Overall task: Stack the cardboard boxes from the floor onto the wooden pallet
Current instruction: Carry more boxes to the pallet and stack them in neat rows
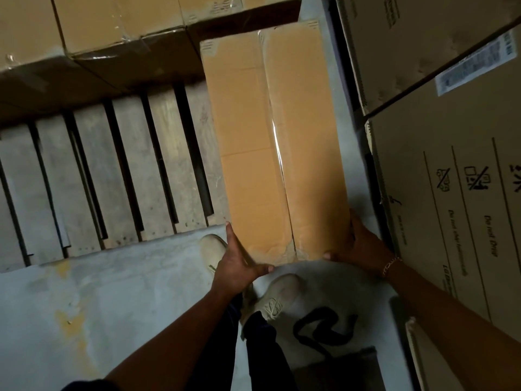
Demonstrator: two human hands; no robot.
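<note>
From the head view, a long cardboard box (270, 136) lies lengthwise away from the person, over the right edge of the wooden pallet (127, 170) and the strip of concrete floor (112, 306) beside it. Its far end nears the stacked boxes (112, 24) at the back of the pallet. Whether it rests or is lifted I cannot tell.

The left hand (239, 263) clasps the near left corner, fingers flat along the side and thumb hooked across the end. The right hand (361, 244) clasps the near right corner the same way, close to the large printed cartons (451, 193).

The box looks stiff but long, so holding it at one end will likely make it lever downward. Its faces are smooth and the clear tape (279, 153) along the centre seam looks slick, so the corners and bottom edges are probably the safer places to hold.
</note>
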